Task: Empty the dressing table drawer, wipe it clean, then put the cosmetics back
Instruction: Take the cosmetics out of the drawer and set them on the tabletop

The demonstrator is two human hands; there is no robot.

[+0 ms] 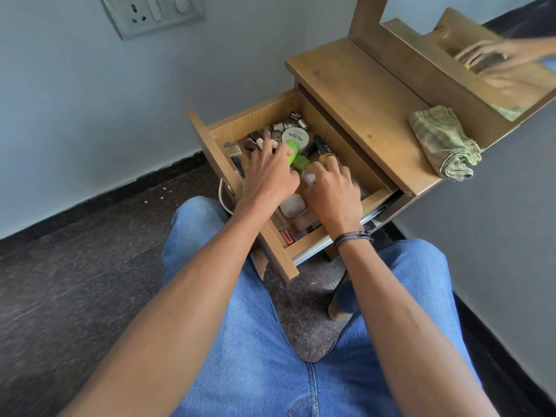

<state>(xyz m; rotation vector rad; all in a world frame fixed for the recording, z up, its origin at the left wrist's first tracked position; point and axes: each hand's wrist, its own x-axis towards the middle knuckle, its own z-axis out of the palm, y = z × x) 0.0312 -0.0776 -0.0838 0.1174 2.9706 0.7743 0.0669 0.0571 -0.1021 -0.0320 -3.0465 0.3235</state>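
Head cam, only view here. The drawer (255, 114) is pulled way out of the dressing table and it's packed w/ cosmetics.

Far end of the drawer: a bunch of small silver-capped bottles (285, 124), a few dark red polish bottles (249, 144) closer to the front panel, and a white round jar (295, 136) marked "NAIL POLISH" lying among them. Just beside the jar there's a black item (319, 142), can't tell what it is tbh.

Near end, under the hands: a whitish see-through case (291, 205), some clear and pinkish bits, and a reddish tube (287, 237) right in the corner.

Both hands are down inside the drawer, right beside each other.
- Left hand (270, 176): fingers curled, thumb + index look to be gripping a bright green tube (291, 150). It sits mid-drawer, just in front of the jar.
- Right hand (334, 194): fingers bent down into the contents, but it's motion-blurred. Can't tell if it's got hold of anything. Dark bands (353, 236) round that wrist.

On the worktop (355, 94): a folded green checked cloth (445, 145) at the right end, well apart from the drawer. It's near the bottom edge of the mirror (481, 70), which shows a blurry reflection of the hands.

Other stuff: wall socket panel (150, 13) top left, blue jeans (270, 356) at the bottom, dark speckled floor (75, 281).
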